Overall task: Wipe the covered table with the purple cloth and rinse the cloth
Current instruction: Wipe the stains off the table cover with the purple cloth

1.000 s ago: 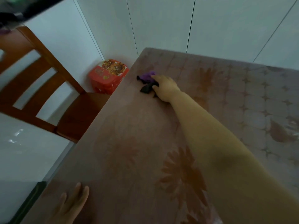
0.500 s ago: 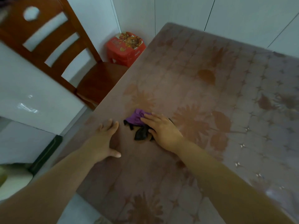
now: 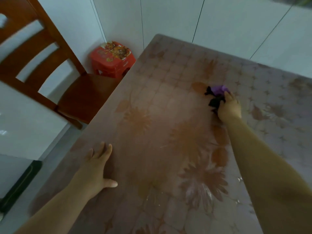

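A flower-patterned cover lies over the worktop. A wooden chair stands at its left edge, with a red stool behind it. The left hand rests flat on the worktop near that edge, fingers spread. Farther out, the right hand grips the purple cloth against the cover.

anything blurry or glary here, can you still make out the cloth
Head view: motion blur streaks the chair at upper left; small white glints dot the table cover near the bottom; the purple cloth gripped by the right hand is soft but readable; the wide lens splays the wall seams.
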{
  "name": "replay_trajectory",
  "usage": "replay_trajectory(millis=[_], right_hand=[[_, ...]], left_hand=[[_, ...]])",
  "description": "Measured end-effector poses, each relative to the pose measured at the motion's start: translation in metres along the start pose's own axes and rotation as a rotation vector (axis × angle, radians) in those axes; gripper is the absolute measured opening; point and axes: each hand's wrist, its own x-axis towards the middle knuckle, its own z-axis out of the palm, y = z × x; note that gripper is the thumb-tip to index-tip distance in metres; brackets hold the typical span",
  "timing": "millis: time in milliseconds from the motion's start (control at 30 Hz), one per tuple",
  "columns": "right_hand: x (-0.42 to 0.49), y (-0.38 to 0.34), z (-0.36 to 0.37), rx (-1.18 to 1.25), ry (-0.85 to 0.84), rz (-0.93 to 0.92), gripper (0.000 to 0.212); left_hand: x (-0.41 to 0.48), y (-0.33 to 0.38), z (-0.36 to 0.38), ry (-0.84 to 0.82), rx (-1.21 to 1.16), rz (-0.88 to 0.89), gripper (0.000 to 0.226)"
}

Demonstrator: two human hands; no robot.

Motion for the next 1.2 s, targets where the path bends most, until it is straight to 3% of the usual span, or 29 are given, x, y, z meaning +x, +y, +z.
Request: replay_trajectory(millis=[100,233,367,533,700,833,1000,1200], right_hand=[[0.027,-0.046,0.016,-0.054,-0.083,-0.021,0.055],[0.001,-0.111,0.035,-0.067,-0.227,-0.304,0.058],[-0.084,-0.144,0.045,0.002,-0.375,-0.657,0.051],[-0.211,-0.133,0.041,0.011,-0.522,-0.785,0.049],[-0.268,-0.085,0.018,-0.078,-0.521,-0.634,0.05],[-0.291,-0.054,-0.002,-0.106,-0.421,-0.373,0.059],[-0.343,-0.07,0.003,0.185,-0.102,-0.059,0.058],[-0.391,-0.129,0.026,0.338,-0.189,-0.102,0.052]], left_hand=[[-0.001,0.0,0.001,0.01,-0.014,0.005,0.116],[-0.002,0.001,-0.002,-0.006,-0.011,-0.002,0.115],[-0.002,0.002,-0.002,-0.017,-0.004,-0.006,0.115],[0.001,0.003,-0.003,-0.01,-0.032,-0.01,0.116],[-0.001,0.004,-0.004,0.011,-0.052,0.028,0.114],[-0.012,0.0,-0.001,0.039,-0.065,0.094,0.105],[-0.031,-0.003,0.008,0.154,-0.037,0.417,0.091],[-0.043,0.009,0.015,-0.028,-0.124,0.78,0.077]])
